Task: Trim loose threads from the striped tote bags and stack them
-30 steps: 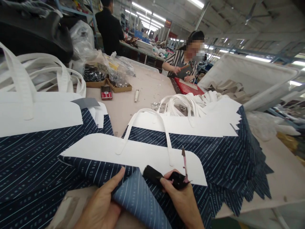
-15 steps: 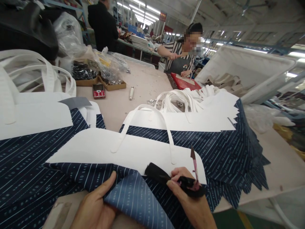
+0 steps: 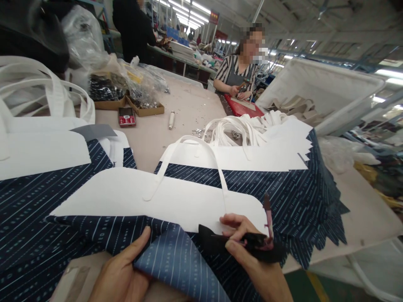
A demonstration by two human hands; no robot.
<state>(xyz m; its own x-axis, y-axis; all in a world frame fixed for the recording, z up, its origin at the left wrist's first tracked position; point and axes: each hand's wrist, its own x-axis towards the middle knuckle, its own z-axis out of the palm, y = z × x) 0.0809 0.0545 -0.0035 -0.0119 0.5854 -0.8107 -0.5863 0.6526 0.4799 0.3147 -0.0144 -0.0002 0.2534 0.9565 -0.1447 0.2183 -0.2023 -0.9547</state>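
Observation:
In the lower left, my left hand (image 3: 126, 268) grips the navy printed fabric (image 3: 179, 256), its thumb on top and fingers underneath. The fabric's lighter blue underside is folded over beside the thumb. My right hand (image 3: 248, 247) holds a black tool (image 3: 210, 241) with a thin, pinkish-brown pointed part sticking up; its exact kind is unclear. The right fingertips are at the lower edge of the white band (image 3: 185, 201) on this bag panel. A white strap handle (image 3: 217, 161) arches up from the band.
A stack of similar panels (image 3: 283, 188) with coiled white handles fans out on the right. More panels (image 3: 47, 151) lie left. On the table (image 3: 185, 96) are a phone (image 3: 126, 116), a small white tube (image 3: 171, 120) and boxes of hardware (image 3: 146, 110). A co-worker (image 3: 236, 73) works behind a red board (image 3: 242, 105).
My right hand and the black tool have shifted slightly right and its fingers have lifted somewhat. My left hand keeps its hold. The co-worker's raised hand has come down to the red board.

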